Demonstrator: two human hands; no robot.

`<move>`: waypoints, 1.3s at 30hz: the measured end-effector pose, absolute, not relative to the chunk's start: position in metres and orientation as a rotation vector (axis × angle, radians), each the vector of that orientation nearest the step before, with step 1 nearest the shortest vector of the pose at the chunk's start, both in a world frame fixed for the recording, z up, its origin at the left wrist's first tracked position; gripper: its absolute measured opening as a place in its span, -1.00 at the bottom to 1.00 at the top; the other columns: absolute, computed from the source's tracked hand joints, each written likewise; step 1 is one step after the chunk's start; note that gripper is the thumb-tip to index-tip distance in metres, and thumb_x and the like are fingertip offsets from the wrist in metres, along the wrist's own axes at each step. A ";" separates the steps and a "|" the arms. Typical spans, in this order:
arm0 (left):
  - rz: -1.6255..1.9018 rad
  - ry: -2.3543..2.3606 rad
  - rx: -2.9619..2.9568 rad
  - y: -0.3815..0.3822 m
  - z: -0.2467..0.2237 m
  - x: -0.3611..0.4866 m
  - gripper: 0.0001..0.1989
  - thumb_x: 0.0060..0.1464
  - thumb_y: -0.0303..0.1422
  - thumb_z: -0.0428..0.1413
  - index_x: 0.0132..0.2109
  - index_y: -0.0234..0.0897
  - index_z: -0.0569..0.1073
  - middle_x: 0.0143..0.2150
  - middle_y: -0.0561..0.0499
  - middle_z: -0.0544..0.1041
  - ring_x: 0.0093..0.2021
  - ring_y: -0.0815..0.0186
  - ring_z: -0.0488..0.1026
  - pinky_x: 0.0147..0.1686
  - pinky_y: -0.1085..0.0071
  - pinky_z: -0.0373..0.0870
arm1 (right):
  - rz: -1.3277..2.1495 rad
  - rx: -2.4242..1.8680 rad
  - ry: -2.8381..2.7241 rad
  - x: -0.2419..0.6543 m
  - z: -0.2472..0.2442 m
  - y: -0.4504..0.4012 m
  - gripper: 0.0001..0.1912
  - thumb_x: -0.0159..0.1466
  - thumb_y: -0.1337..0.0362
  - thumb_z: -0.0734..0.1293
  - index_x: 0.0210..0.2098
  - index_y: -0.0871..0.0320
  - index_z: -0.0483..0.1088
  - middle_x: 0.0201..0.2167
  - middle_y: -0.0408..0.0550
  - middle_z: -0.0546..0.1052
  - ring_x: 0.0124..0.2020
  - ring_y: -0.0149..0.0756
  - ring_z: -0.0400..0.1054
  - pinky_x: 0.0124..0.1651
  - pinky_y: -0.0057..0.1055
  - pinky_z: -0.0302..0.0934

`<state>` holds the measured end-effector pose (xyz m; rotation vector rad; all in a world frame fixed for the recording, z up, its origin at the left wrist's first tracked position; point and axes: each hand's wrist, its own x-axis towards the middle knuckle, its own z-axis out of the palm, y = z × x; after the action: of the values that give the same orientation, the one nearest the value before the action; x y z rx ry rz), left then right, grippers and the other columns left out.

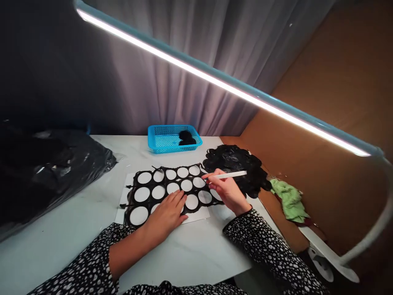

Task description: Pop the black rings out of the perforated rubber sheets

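Left hand (168,211) rests flat on round-holed black sheeting (150,193) (rubbery, perhaps) — right grip (227,189) pinches a slim white tool (231,175).

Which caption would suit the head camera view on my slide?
Left hand rests on a black sheet with round holes; right hand holds a slim white pen-like tool in its grip.

Slim white tube lamp (227,85) glares diagonally across top of my view; upper left near-black. Glints on black plastic bag (52,176), left edge. My bare right hand (227,190) brightly lit.
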<state>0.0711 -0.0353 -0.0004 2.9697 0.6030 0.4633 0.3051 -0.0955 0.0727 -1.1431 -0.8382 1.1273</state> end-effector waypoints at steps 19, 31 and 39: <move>0.472 0.597 3.024 -0.041 -0.012 0.065 -0.50 0.37 -0.13 -0.13 0.24 -0.42 0.28 0.27 -0.26 0.33 0.33 0.01 0.16 0.26 0.10 0.10 | 0.722 -1.505 -1.695 0.271 0.019 -0.063 -0.91 0.25 0.37 0.31 -0.40 0.13 0.39 -0.37 -0.12 0.55 -0.32 -0.31 0.42 -0.20 -0.40 0.24; 0.470 0.448 2.918 -0.033 -0.003 0.061 -0.52 0.34 -0.17 -0.05 0.26 -0.38 0.24 0.27 -0.26 0.33 0.32 0.09 0.22 0.31 0.12 0.09 | -0.266 -1.660 -2.295 0.271 0.014 -0.066 -0.79 0.34 0.44 0.17 -0.09 0.21 0.37 -0.24 0.13 0.47 -0.19 -0.12 0.30 -0.17 -0.28 0.21; 0.441 0.457 2.868 -0.031 0.000 0.058 -0.54 0.34 -0.18 -0.03 0.26 -0.34 0.24 0.29 -0.24 0.31 0.33 0.09 0.19 0.31 0.10 0.12 | -0.374 -2.127 -1.275 0.374 0.048 -0.036 -0.82 0.29 0.30 0.20 -0.30 0.19 0.42 -0.34 0.10 0.51 -0.34 -0.16 0.33 -0.27 -0.32 0.14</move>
<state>0.0583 -0.0310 -0.0003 2.8678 0.4568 0.4415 0.3745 -0.0358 0.0481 -2.1274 -1.2751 -0.3735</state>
